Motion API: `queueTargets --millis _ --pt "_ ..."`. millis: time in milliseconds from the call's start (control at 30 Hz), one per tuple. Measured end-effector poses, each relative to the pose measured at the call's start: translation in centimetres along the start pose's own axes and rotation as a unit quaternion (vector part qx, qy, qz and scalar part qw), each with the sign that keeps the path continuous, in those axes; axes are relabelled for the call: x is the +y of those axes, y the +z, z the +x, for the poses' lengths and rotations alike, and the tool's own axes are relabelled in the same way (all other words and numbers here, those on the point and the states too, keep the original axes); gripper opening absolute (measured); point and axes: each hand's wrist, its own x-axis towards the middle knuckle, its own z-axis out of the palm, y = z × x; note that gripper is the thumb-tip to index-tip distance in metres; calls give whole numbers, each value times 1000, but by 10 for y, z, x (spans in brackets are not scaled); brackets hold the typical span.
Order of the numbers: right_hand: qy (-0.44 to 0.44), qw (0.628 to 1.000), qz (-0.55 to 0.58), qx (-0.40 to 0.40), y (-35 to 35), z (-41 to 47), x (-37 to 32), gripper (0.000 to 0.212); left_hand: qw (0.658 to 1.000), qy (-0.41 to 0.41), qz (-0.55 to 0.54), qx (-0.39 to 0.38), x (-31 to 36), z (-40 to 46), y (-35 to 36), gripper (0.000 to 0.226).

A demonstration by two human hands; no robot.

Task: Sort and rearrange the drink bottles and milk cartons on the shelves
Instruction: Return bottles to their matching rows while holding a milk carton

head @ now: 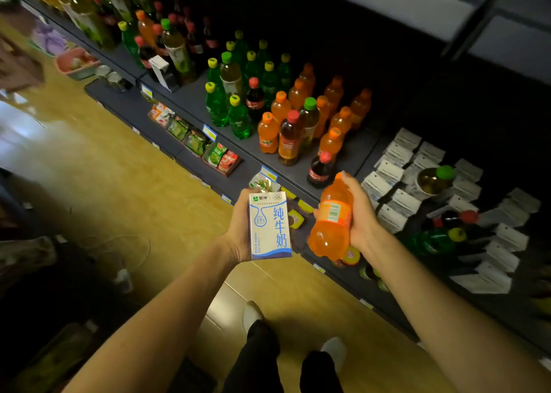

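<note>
My left hand (238, 228) grips a white and blue milk carton (269, 225), held upright in front of the shelf edge. My right hand (362, 213) is shut on an orange soda bottle (332, 222), tilted with its cap end toward the shelf. On the shelf (354, 154) stand several orange soda bottles (331, 106), green soda bottles (238, 115), cola bottles (320, 170) and tea bottles (289, 139). To the right lie several white milk cartons (399, 201), with a tea bottle (433, 179), a green bottle (432, 240) and a dark bottle (459, 218) among them.
A lower shelf (190, 157) holds snack boxes (220, 157). More mixed bottles (167, 40) stand further left along the shelf. A pink basket (74, 63) sits on the wooden floor (119, 184) at the far left. My legs and white shoes are below.
</note>
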Motion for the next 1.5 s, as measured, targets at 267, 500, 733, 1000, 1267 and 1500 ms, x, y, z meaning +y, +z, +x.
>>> queueTargets --millis 267,500,733,1000,1267,1500 --pt "31 998 47 -5 62 32 18 53 1000 -12 -19 7 58 -11 -43 64" --pt "48 996 50 -48 81 50 11 52 998 -14 -44 38 90 -4 -56 61" --pt "62 994 58 -75 86 73 -19 59 998 -5 -27 56 114 20 -44 66" --pt "45 995 79 -39 80 80 -29 48 999 -23 20 24 137 47 -19 64" --pt "24 988 147 29 78 89 -24 54 993 -61 98 -31 172 64 -5 53" --pt "-9 964 254 77 103 91 9 50 979 -140 142 -48 201 66 -26 60"
